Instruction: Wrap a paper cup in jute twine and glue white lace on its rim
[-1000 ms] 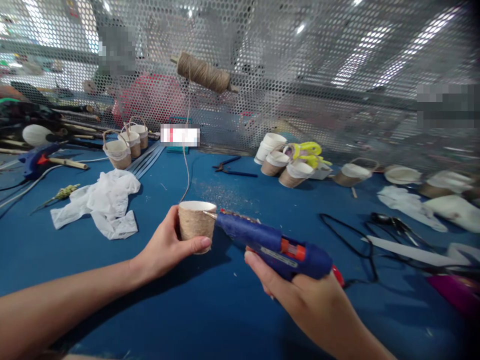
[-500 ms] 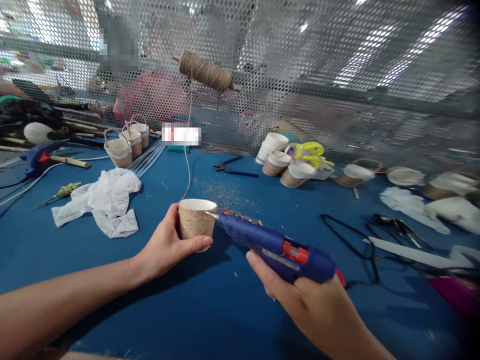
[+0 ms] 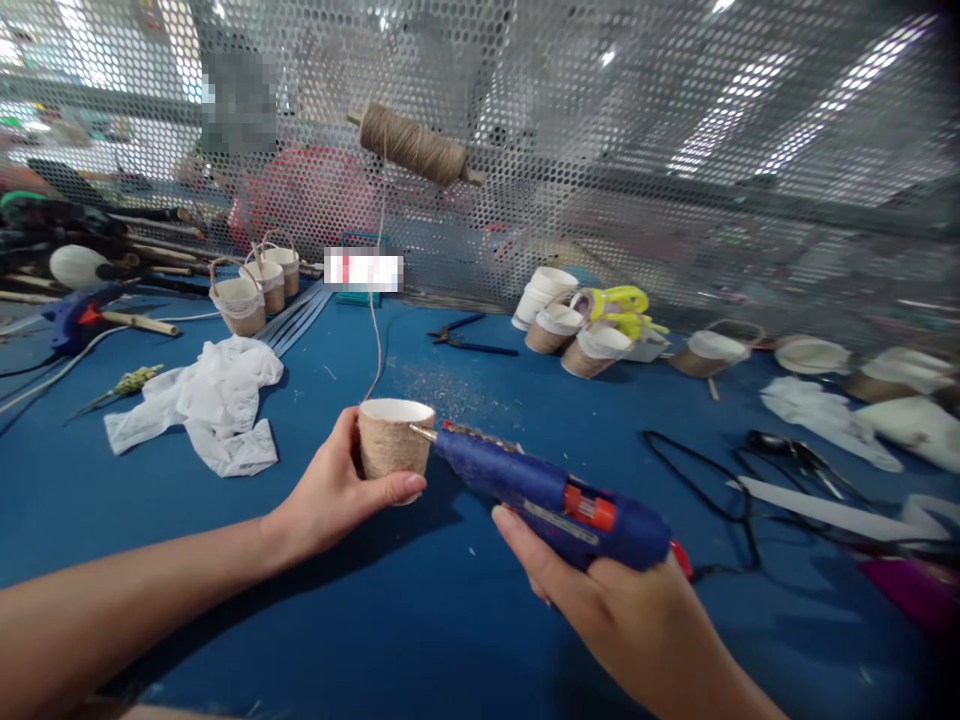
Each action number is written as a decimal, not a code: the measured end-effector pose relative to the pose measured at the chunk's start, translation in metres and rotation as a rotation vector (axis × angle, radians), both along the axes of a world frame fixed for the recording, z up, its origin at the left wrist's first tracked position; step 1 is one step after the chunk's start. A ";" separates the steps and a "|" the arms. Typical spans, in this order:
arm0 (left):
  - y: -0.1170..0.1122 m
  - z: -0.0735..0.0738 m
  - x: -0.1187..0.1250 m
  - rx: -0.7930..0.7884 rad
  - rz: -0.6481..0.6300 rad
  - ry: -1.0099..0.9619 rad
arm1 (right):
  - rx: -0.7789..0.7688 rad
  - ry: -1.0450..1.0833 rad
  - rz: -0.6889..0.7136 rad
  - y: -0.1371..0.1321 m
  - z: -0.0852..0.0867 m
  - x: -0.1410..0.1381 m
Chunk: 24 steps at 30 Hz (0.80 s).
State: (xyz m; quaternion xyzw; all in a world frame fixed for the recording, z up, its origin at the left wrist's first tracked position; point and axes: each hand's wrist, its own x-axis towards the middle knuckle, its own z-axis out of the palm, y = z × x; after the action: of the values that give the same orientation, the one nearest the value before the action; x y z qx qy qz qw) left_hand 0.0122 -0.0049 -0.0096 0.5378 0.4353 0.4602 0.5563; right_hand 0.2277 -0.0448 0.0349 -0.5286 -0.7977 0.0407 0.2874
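My left hand (image 3: 341, 490) is closed round a small cup (image 3: 390, 447) wrapped in brown twine, its white rim facing up. A strand of twine (image 3: 377, 345) runs from the cup's far side up to a spool of twine (image 3: 412, 144) on a rod at the mesh. In my right hand (image 3: 600, 595) is a blue glue gun (image 3: 551, 490), its fingers wrapped round the handle. The metal nozzle points left and sits at the cup's right side, just below the rim; whether it touches I cannot tell.
Small handled cups (image 3: 241, 305) stand at the back left, near crumpled white lace (image 3: 214, 405) and a second glue gun (image 3: 79, 315). Pliers (image 3: 472, 340) lie at the back middle. More cups (image 3: 596, 350) are at right, with a black cord (image 3: 697, 465) and scissors (image 3: 802, 460).
Almost nothing differs. The cup and the glue gun hold nearly the same places, with the nozzle still at the cup's upper right side.
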 end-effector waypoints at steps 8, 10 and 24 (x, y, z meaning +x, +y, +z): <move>0.001 0.000 0.000 0.005 0.011 0.003 | 0.133 -0.164 0.097 -0.004 -0.001 0.006; 0.001 0.000 0.000 0.004 0.016 0.007 | 0.153 -0.170 0.109 -0.002 -0.003 0.007; 0.002 -0.002 0.001 0.006 0.029 0.031 | 0.348 -0.129 0.105 0.003 -0.031 0.017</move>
State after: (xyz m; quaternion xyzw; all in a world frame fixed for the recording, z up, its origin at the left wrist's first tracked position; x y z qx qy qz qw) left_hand 0.0132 -0.0029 -0.0113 0.5402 0.4501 0.4613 0.5411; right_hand 0.2451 -0.0422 0.0043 -0.4301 -0.8359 -0.1172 0.3202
